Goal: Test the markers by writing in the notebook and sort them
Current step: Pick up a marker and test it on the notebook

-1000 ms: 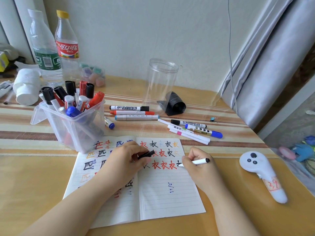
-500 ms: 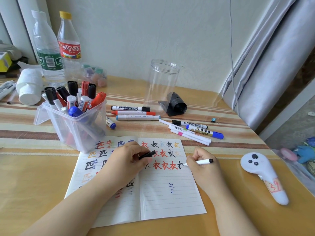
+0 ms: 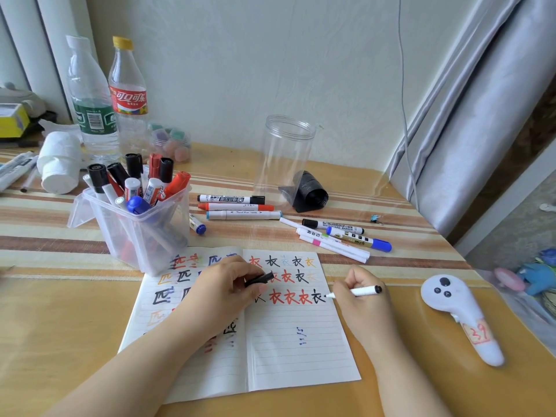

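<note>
Marker (image 3: 358,291) tip has left the page, right hand (image 3: 364,299) pinching it; bin (image 3: 141,233) holds markers.

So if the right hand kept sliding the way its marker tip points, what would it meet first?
The marker in the right hand points left along the notebook line. It would first cross the fresh black character, then the red ones; the left hand lies further along.

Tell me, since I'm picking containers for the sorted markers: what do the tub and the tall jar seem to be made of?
The tub looks like frosted, semi-clear plastic: the markers inside show blurred through its wall. The tall jar seems clear, glossy plastic, with moulded thread rings at its rim; glass cannot be ruled out.
</note>
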Available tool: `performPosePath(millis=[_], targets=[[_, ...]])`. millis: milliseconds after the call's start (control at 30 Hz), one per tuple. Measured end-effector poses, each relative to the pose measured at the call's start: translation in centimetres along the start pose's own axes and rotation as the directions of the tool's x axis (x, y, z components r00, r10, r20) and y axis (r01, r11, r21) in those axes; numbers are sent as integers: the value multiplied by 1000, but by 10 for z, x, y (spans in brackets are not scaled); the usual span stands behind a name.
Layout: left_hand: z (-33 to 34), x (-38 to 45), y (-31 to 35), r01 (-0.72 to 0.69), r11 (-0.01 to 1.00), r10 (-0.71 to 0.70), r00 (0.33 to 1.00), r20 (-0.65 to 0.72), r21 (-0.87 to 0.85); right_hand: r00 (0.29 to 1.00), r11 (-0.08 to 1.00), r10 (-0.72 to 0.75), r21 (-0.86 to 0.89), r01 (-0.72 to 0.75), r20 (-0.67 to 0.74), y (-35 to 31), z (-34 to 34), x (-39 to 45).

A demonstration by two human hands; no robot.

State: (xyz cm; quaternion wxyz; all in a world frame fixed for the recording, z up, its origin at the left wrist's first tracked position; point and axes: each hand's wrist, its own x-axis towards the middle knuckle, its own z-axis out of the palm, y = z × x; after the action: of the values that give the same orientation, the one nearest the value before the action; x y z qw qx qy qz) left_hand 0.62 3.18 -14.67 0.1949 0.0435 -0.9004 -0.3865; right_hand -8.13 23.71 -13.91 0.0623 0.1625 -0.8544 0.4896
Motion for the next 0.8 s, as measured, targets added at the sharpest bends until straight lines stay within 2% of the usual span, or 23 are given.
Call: performPosePath(millis=[100,267,367,600,800], targets=[[-5,-1,3,44,998,-43,999,20,-42,1000,993,24,116,-22,-16,-7,-5,0],[-26,2,23,87,995,-82,987,135,-38,982,913,-8,401,-70,191,-43,-12,3],[-40,-3,35,54,999,-52,987,153,-6,971,842,-73,535,-61,227,-68,-10,-3],[-60,-29,43,40,994,-34,997,67,-101,967,863,-135,504,8,216,-93,6,-22],[-66,-43,43,65,987,-54,996,78,-148,959,859,-155,512,12,239,-102,11,-34]])
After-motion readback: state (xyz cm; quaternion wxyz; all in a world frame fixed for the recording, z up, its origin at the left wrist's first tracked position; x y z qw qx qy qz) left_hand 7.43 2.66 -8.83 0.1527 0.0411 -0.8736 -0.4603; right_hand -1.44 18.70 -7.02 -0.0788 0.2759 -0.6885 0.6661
